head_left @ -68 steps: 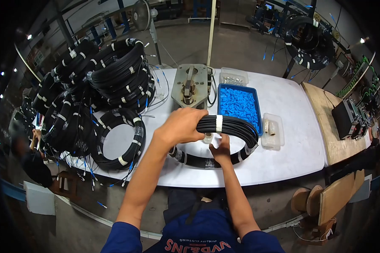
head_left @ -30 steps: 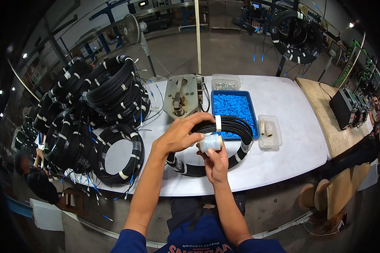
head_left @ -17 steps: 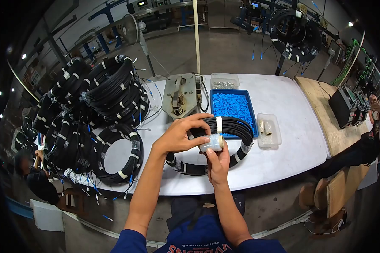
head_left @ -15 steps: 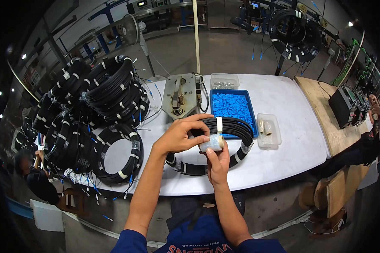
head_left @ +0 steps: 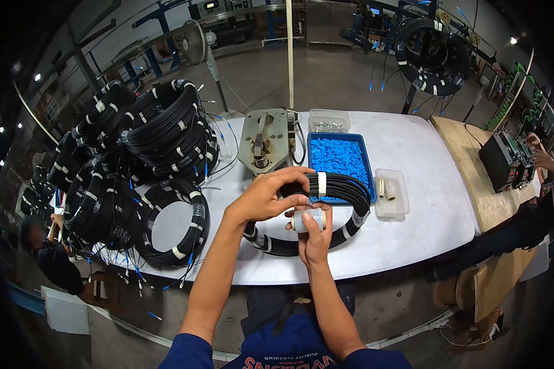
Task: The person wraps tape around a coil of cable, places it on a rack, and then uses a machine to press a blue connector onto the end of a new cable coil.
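A black cable coil with white and clear bands rests at the front of the white table, partly over a blue tray. Curled around the coil's upper left side is my left hand, its thumb on the inner side; that stretch of cable is hidden by the fingers. My right hand grips a small roll of clear film inside the ring, just below my left thumb. A little film seems to show between thumb and roll, though it is hard to make out.
Blue pieces fill the tray. Behind stands a metal press beside a clear box of small parts. Another clear box holds small rolls. Stacked cable coils crowd the left. At right, a person's hand is near black devices.
My right hand has drawn the film roll slightly down and left, away from my left thumb, and turned it. My left fingers have shifted a little on the coil.
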`<state>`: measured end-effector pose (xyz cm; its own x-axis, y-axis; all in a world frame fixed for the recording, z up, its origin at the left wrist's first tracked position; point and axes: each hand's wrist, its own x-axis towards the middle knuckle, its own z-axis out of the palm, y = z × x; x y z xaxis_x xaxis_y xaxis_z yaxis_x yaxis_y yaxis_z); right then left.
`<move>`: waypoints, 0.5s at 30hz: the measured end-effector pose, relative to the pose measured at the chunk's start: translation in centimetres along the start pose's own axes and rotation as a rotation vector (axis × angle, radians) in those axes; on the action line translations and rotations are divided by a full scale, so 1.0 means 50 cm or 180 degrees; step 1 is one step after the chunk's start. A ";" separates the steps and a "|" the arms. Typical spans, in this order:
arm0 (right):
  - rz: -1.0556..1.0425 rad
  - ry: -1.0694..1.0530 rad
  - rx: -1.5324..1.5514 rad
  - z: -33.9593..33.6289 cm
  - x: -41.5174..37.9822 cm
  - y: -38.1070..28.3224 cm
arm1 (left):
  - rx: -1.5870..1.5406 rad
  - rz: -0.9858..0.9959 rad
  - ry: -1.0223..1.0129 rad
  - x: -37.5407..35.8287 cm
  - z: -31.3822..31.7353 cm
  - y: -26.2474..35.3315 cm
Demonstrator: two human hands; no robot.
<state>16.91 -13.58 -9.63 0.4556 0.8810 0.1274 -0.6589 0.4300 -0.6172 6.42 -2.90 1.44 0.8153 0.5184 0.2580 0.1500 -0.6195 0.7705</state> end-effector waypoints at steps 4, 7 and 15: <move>-0.0014 -0.0097 0.0118 0.011 0.012 0.005 | -0.0613 0.0004 0.0167 0.002 0.001 -0.025; -0.0016 -0.0070 0.0107 0.021 0.019 0.005 | -0.0653 -0.0063 0.0088 0.000 -0.005 -0.011; -0.0008 -0.0171 0.0076 -0.002 0.026 0.018 | 0.0365 -0.0163 0.0309 0.010 0.012 0.010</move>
<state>16.98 -12.06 -10.09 0.4249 0.8890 0.1709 -0.6722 0.4362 -0.5982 7.24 -3.31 1.57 0.7478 0.6022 0.2796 0.2574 -0.6511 0.7140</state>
